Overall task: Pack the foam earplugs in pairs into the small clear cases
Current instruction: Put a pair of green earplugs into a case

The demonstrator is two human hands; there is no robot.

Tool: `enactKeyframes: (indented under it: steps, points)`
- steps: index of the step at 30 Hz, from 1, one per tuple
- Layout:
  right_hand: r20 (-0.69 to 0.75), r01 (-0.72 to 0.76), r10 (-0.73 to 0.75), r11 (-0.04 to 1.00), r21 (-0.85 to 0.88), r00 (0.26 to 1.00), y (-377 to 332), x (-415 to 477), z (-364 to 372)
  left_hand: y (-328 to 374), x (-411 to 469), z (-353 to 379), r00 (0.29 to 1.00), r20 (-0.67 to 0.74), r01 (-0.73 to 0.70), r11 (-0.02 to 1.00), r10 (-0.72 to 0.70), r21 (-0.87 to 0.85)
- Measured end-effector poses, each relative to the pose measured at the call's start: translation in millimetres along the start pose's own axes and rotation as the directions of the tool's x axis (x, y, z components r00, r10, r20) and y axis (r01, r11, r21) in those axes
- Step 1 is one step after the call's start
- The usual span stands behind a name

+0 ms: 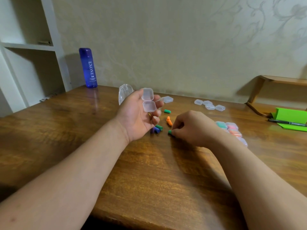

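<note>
Left hand (137, 113) is cradling an open clear case (148, 100) on curled fingertips. Right hand (192, 127) is pinching a green earplug (169, 132), sticking out at 9 o'clock of its fingertips.

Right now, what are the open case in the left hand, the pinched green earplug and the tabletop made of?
The open case looks like thin clear plastic, faintly frosted: see-through, edges glint. The green earplug looks like matte foam, no shine; softness unconfirmed. The tabletop is wood or veneer under glossy varnish: grain shows, the blue bottle reflects in it.
</note>
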State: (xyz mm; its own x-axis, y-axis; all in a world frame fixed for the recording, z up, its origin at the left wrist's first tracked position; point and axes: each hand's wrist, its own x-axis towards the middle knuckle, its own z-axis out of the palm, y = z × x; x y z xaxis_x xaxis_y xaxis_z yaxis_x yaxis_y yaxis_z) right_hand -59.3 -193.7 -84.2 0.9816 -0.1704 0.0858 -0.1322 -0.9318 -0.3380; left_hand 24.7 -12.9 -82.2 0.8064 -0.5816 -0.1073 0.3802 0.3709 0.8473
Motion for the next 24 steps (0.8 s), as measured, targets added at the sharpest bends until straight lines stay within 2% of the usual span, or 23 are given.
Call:
enactKeyframes:
  steps: [2, 4, 7, 10, 13, 18, 24]
  points:
    - [-0.018, 0.002, -0.002, 1.000, -0.007, 1.000, -1, 0, 1, -2, 0, 1, 1.000, 0.015, -0.002, 1.000, 0.001, 0.020]
    - [-0.133, 0.017, -0.014, 1.000, 0.020, 0.991, 0, 0, 1, -2, 0, 3, 1.000, 0.028, -0.004, 0.999, 0.003, 0.034]
    - [-0.418, 0.113, -0.024, 0.975, 0.190, 0.908, -2, -2, -4, -2, 0, 4, 0.999, 0.049, -0.003, 0.999, 0.001, 0.043]
    - [-0.553, 0.264, -0.027, 0.897, 0.354, 0.833, -12, -7, -10, -4, -1, 6, 0.996, 0.089, 0.019, 0.999, -0.022, 0.043]
    - [-0.571, 0.352, -0.108, 0.873, 0.338, 0.814, -25, -11, -7, -7, -2, 9, 0.990, 0.133, 0.029, 0.998, -0.036, 0.058]
    - [-0.509, 0.356, -0.261, 0.929, 0.097, 0.820, -30, -10, 5, -10, -2, 9, 0.980, 0.196, 0.032, 0.997, -0.046, 0.074]
    - [-0.508, 0.346, -0.259, 0.935, 0.084, 0.822, -31, -11, 7, -10, -4, 9, 0.980, 0.187, 0.053, 0.995, -0.069, 0.088]
